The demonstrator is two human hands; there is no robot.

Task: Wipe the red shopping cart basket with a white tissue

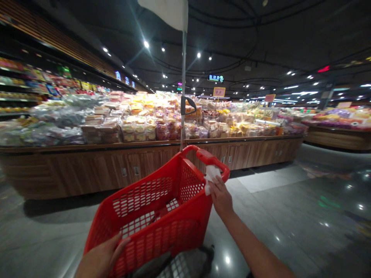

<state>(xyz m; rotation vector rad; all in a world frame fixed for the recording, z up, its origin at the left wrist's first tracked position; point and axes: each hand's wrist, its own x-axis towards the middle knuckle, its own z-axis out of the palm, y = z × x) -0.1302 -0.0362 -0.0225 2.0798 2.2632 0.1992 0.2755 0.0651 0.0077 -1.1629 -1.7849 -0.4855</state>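
A red plastic shopping basket cart [153, 210] stands in front of me, tilted, with nothing visible inside it. My right hand [220, 197] reaches out to its far right rim and pinches a white cloth or tissue [211, 175] against the red rim near the handle. My left hand [102, 258] rests on the near left rim, fingers stretched flat along the mesh wall. A thin metal pole [183, 88] with a white flag rises from the cart's far end.
A long wooden display counter [87, 166] piled with wrapped bakery goods runs across the aisle ahead. Shelves of goods line the left wall. Another produce island [337, 135] stands at the right. Glossy grey floor [290, 216] spreads to the right.
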